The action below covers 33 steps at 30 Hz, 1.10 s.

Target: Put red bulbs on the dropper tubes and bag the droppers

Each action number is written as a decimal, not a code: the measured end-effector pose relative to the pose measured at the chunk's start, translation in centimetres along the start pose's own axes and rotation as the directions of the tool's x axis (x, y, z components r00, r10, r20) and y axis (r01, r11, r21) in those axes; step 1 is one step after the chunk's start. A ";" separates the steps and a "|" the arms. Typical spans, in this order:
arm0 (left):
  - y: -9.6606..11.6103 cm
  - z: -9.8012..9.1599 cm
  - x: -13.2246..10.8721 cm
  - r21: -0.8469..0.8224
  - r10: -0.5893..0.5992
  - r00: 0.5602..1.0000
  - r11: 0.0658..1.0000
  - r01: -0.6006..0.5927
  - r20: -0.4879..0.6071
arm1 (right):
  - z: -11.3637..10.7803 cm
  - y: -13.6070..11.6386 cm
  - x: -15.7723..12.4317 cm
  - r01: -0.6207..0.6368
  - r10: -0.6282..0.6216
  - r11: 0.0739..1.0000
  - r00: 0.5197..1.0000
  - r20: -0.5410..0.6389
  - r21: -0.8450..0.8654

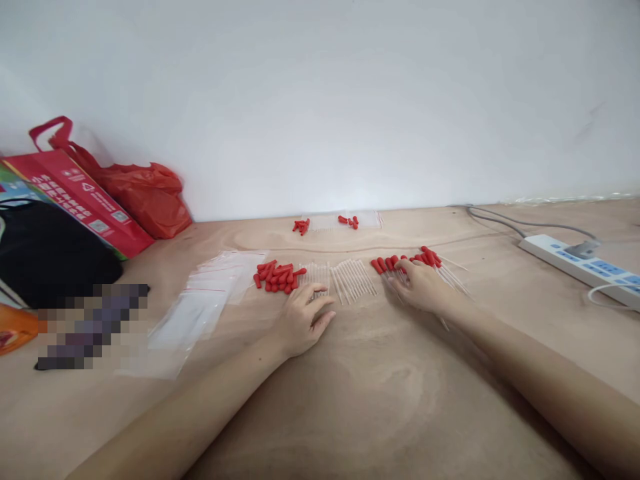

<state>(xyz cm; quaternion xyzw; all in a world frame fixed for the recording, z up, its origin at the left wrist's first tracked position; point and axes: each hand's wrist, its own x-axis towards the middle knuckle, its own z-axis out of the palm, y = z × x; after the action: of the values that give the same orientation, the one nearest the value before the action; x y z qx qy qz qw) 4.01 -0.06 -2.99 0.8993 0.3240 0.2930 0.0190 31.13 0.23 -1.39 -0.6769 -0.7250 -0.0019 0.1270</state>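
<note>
My left hand [305, 319] rests near the table, fingers slightly bent, thumb apart from the index finger, with nothing visible between them. It partly covers a row of thin clear tubes [316, 273]. A second row of clear tubes [353, 280] lies just to its right. Behind my left hand is a pile of loose red rubber bulbs [278, 277]. My right hand [419, 285] is closed over a red-bulbed dropper [396, 261], its fingertips at the bulb. More droppers with red bulbs [429, 256] lie fanned out beside and behind it; my palm hides some of them.
Clear zip bags [205, 300] lie spread at left. Farther back are more bags with red bulbs [301, 227]. A white power strip [585, 267] with cables sits at right. Red bags [145, 200] and a black bag [60, 250] stand at left, against the wall [320, 100].
</note>
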 end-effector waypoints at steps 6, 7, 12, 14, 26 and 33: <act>0.0 0.1 0.1 -0.006 -0.009 1.000 1.000 0.009 0.014 | -5.0 3.2 -0.8 0.009 0.000 1.000 0.916 0.402 -0.019; 0.0 0.1 0.1 -0.007 -0.009 1.000 1.000 0.009 0.018 | -5.5 3.4 -1.1 0.009 0.020 0.998 0.879 0.476 -0.059; -0.1 0.0 0.1 -0.008 -0.004 1.000 1.000 0.005 0.008 | -5.6 2.3 -1.5 -0.014 0.179 0.959 0.802 0.569 -0.282; 0.0 0.0 0.1 0.010 -0.006 1.000 1.000 0.005 0.004 | -5.2 2.1 -1.4 -0.005 0.181 0.952 0.816 0.550 -0.306; -0.3 -0.4 0.3 0.173 -0.125 0.985 0.974 0.145 -0.120 | -4.3 4.0 -0.2 -0.021 0.103 0.989 0.809 0.579 -0.147; -0.4 -0.5 0.4 0.197 -0.125 0.983 0.969 0.151 -0.138 | -4.5 4.1 0.1 -0.153 0.161 0.986 0.787 0.595 -0.064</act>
<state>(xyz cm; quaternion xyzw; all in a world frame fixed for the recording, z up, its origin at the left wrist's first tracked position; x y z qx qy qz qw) 3.74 0.43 -2.50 0.8517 0.4151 0.3113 -0.0742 35.94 -0.12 2.31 -0.7014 -0.6692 0.2180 -0.1125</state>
